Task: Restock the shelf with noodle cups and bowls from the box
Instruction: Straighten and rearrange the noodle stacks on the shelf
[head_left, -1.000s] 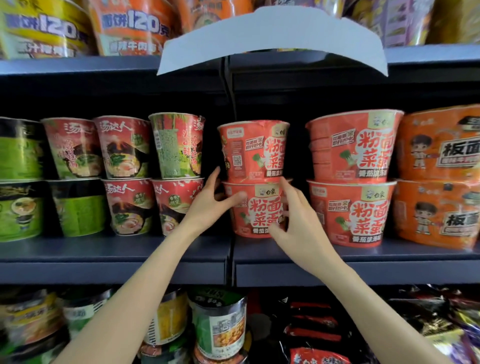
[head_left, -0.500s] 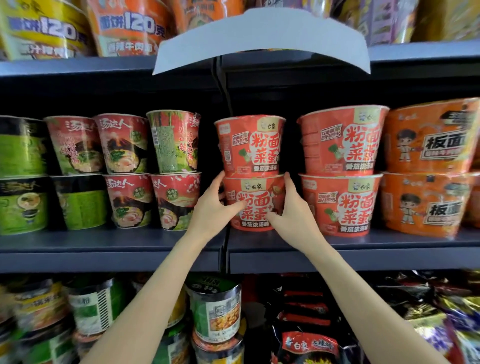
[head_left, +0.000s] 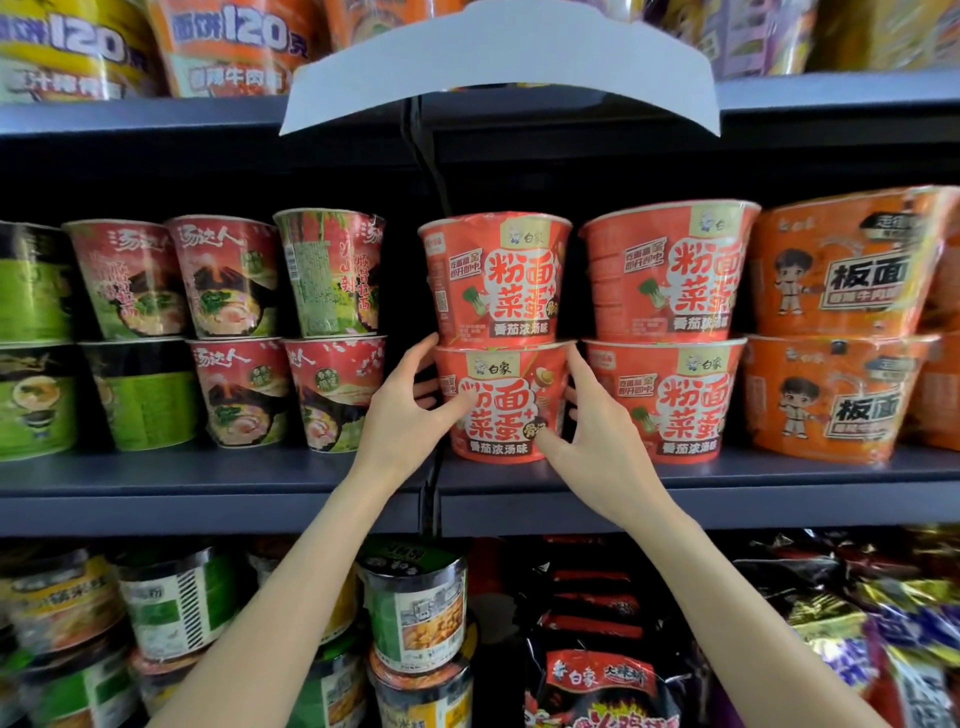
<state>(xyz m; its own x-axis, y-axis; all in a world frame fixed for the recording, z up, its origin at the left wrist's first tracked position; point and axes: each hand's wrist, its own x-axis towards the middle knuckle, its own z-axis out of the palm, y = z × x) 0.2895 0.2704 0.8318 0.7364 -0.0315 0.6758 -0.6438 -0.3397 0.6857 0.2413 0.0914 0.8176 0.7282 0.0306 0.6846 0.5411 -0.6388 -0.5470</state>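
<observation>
The lower red noodle bowl (head_left: 501, 400) sits on the dark metal shelf (head_left: 208, 475) under a twin bowl (head_left: 496, 278); left hand (head_left: 402, 415) and right hand (head_left: 597, 431) clasp its tapered sides. It is likely light, thin-walled and slick with glossy film, so hold low on both flanks.

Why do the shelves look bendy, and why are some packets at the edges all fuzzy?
Head view: the wide-angle lens curves the shelf edge and the white tag; the corners go soft, so the snack bags at lower right smear; the shelf's back is deep in shadow; both hands and the red bowl they grip stay fairly sharp, with slight glare on its wrap.
</observation>
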